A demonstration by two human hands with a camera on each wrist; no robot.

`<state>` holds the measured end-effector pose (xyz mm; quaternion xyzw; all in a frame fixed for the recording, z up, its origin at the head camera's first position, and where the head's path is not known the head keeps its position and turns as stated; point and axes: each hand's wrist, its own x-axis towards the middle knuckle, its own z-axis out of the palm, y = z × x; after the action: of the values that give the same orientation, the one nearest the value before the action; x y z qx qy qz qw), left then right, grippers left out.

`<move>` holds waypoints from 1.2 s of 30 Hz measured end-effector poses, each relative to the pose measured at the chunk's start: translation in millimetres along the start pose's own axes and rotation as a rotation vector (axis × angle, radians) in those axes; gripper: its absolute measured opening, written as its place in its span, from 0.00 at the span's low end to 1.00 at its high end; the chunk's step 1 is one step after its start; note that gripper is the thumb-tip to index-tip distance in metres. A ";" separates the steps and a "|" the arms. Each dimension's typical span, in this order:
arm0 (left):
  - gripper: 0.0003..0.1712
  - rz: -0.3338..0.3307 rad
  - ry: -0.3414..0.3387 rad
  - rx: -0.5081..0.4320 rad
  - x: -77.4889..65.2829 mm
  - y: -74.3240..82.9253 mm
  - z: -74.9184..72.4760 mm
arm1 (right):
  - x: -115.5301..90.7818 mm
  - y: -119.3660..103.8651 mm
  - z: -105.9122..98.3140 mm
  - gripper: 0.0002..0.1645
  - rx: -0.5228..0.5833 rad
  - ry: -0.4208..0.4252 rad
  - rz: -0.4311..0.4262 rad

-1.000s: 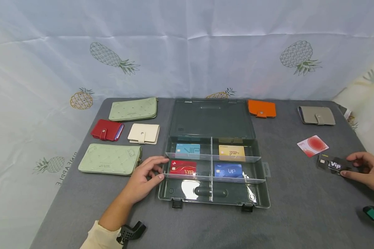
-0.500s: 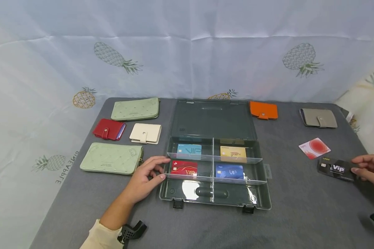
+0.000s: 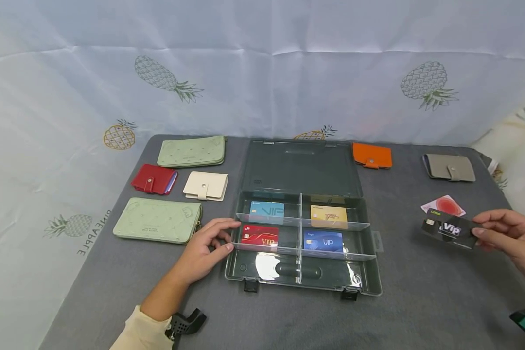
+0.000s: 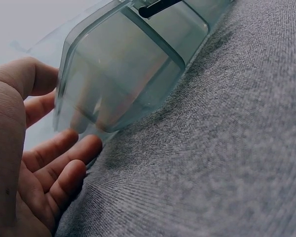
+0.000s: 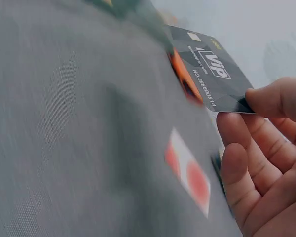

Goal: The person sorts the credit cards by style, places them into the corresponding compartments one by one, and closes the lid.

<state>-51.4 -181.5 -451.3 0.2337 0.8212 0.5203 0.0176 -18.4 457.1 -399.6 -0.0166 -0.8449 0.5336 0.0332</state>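
Observation:
My right hand (image 3: pixel 507 236) pinches a black VIP card (image 3: pixel 448 228) by its right end, thumb on top and fingers beneath. The right wrist view shows the card (image 5: pixel 209 69) raised clear of the table. Below it lies a white card with red circles (image 3: pixel 450 206), partly covered in the head view. At the middle stands a dark clear divided box (image 3: pixel 267 266), lid laid back. My left hand (image 3: pixel 205 250) touches its left side with loosely bent fingers. Single compartments hold a light blue card (image 3: pixel 267 212), a gold card (image 3: pixel 328 215), a red card (image 3: pixel 259 236) and a blue card (image 3: pixel 323 241).
Left of the box lie two green wallets (image 3: pixel 191 151), a red card holder (image 3: pixel 153 179) and a cream one (image 3: pixel 206 185). An orange card holder (image 3: pixel 372 155) and a grey-brown one (image 3: pixel 449 167) lie at the back right. A pineapple-print cloth (image 3: pixel 267 97) hangs behind the table.
The right hand has lifted the black card off the table and carried it left, partly over the red-and-white card. The left hand stays at the box's side.

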 end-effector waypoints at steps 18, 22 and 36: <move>0.26 -0.043 -0.012 0.016 0.4 4.9 -1.0 | 0.4 -77.2 92.1 0.13 -0.041 -0.301 0.005; 0.26 -0.047 -0.013 0.015 0.5 6.0 -0.9 | -2.3 -91.3 116.1 0.13 0.014 -0.364 -0.027; 0.26 -0.050 -0.017 0.026 0.8 6.4 -1.3 | 0.0 -128.2 187.4 0.11 0.218 -0.518 -0.034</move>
<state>-50.1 -180.0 -445.1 0.2180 0.8332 0.5070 0.0346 -31.2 233.2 -364.1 0.1381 -0.7630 0.6072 -0.1735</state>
